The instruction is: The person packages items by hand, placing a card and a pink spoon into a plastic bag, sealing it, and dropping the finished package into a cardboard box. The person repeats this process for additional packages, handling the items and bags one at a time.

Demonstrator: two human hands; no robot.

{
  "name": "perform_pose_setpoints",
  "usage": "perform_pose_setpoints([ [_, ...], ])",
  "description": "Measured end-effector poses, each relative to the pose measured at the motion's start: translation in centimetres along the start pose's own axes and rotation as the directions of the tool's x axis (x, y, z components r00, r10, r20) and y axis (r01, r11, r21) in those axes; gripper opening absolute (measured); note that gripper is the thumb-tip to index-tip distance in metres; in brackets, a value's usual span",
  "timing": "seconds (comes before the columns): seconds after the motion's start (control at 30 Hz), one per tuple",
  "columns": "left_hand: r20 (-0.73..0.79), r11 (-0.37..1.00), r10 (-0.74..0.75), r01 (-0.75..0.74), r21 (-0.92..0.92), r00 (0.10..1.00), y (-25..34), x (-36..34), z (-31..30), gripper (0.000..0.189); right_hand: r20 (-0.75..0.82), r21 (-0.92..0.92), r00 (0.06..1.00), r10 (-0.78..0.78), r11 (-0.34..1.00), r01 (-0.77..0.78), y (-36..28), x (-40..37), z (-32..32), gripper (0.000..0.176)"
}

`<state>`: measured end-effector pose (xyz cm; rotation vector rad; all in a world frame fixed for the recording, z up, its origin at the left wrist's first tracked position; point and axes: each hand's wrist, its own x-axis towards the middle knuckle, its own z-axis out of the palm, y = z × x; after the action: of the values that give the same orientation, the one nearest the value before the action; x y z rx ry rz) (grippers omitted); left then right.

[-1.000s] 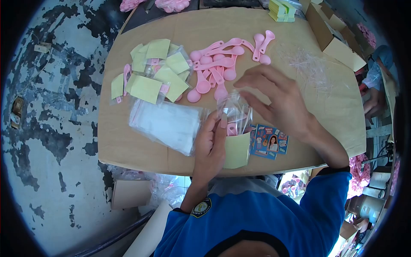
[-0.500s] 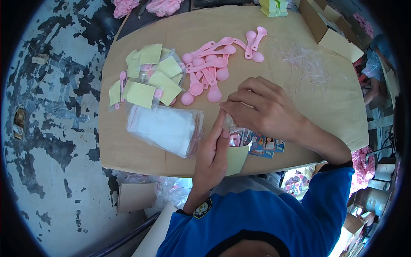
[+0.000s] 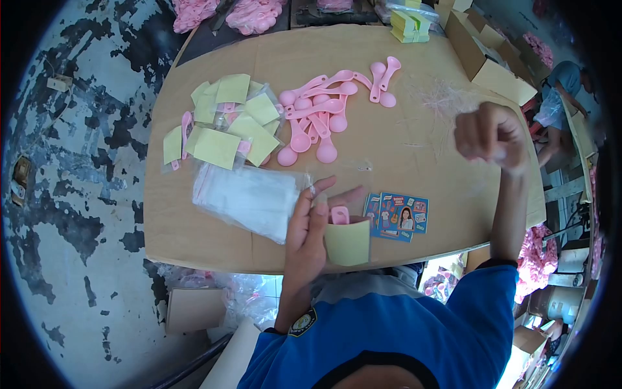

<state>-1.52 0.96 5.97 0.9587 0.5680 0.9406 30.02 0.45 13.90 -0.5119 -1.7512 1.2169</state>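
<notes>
My left hand [image 3: 310,227] grips a clear plastic bag [image 3: 355,185] near the table's front edge, its fingers partly behind the film. Inside the bag are a pale yellow paper [image 3: 348,243] and a pink spoon [image 3: 339,215], mostly covered by the paper. Raised over the right part of the table, my right hand [image 3: 491,133] is closed with fingers curled; whatever it may hold is too blurred to make out. Beside the bag lie several blue printed cards [image 3: 405,217]. A stack of clear bags [image 3: 246,198] lies left of my left hand.
Loose pink spoons [image 3: 317,113] are heaped mid-table. Filled bags with yellow papers [image 3: 217,146] lie to the left, and thin clear strips [image 3: 447,100] at right. Bundled yellow papers [image 3: 410,27] and a cardboard box [image 3: 483,55] stand at the back. Another person [image 3: 562,84] sits far right.
My right hand has left the bag's top and swung right and up. My left hand keeps the bag, which now opens out to view. The blue cards are uncovered.
</notes>
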Motion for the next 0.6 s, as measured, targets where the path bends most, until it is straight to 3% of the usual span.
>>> perform_pose_setpoints([
  [0.07, -0.04, 0.999, -0.002, 0.004, 0.041, 0.999, -1.1, 0.1, -1.3, 0.033, -0.053, 0.217, 0.979, 0.199, 0.959, -0.183, 2.5, -3.6, -4.7, 0.004],
  [0.1, -0.054, 0.993, 0.016, -0.01, 0.115, 0.998, -1.8, 0.3, -2.0, 0.034, -0.214, -0.222, 0.963, 0.162, 0.952, -0.209, 3.2, -3.9, -5.0, 0.008],
  [0.13, -0.064, 0.981, 0.048, -0.035, 0.191, 0.997, -2.1, 0.6, -2.4, 0.035, -0.331, -0.614, 0.942, 0.05, 0.747, -0.255, 3.6, -3.7, -5.6, 0.013],
  [0.17, -0.06, 0.989, 0.064, -0.055, 0.136, 0.996, -2.1, 0.8, -2.4, 0.035, -0.383, -0.865, 0.917, -0.108, 0.389, -0.315, 4.1, -3.4, -6.1, 0.017],
  [0.2, -0.059, 0.995, 0.063, -0.058, 0.087, 0.996, -1.8, 0.6, -2.1, 0.034, -0.374, -0.918, 0.888, -0.268, -0.031, -0.396, 4.6, -3.4, -5.8, 0.022],
  [0.23, -0.064, 0.998, 0.063, -0.061, 0.028, 0.996, -1.7, 0.5, -1.8, 0.034, -0.465, -0.885, 0.837, -0.287, 0.146, -0.442, 4.2, -2.8, -4.8, 0.022],
  [0.3, -0.135, 0.985, 0.15, -0.136, 0.106, 0.979, -2.5, 1.0, -2.0, 0.034, -0.628, -0.744, 0.73, -0.268, 0.48, -0.464, 2.7, -0.9, -1.4, 0.024],
  [0.37, -0.143, 0.979, 0.175, -0.157, 0.134, 0.974, -2.6, 1.3, -1.6, 0.034, -0.527, -0.513, 0.849, 0.039, 0.782, -0.354, 3.4, 0.9, 4.5, 0.029],
  [0.4, -0.117, 0.981, 0.166, -0.153, 0.118, 0.979, -2.3, 1.5, -0.7, 0.033, -0.351, -0.5, 0.924, 0.152, 0.804, -0.322, 4.0, 1.8, 6.8, 0.033],
  [0.43, -0.092, 0.984, 0.155, -0.145, 0.103, 0.984, -2.2, 1.7, -0.1, 0.032, -0.3, -0.389, 0.918, 0.26, 0.845, -0.366, 4.8, 2.3, 8.9, 0.032],
  [0.47, -0.102, 0.947, 0.237, -0.206, 0.247, 0.966, -2.7, 1.8, 0.0, 0.034, -0.233, -0.275, 0.903, 0.36, 0.867, -0.416, 5.7, 2.5, 10.2, 0.031],
  [0.57, -0.121, 0.989, 0.132, -0.122, 0.083, 0.984, -2.2, 1.9, 1.2, 0.037, -0.27, -0.204, 0.896, 0.354, 0.888, -0.412, 7.7, 2.3, 10.8, 0.027],
  [0.6, -0.117, 0.989, 0.109, -0.096, 0.115, 0.987, -2.5, 1.8, 0.7, 0.037, -0.283, -0.185, 0.881, 0.38, 0.879, -0.439, 8.0, 2.1, 10.7, 0.024],
])
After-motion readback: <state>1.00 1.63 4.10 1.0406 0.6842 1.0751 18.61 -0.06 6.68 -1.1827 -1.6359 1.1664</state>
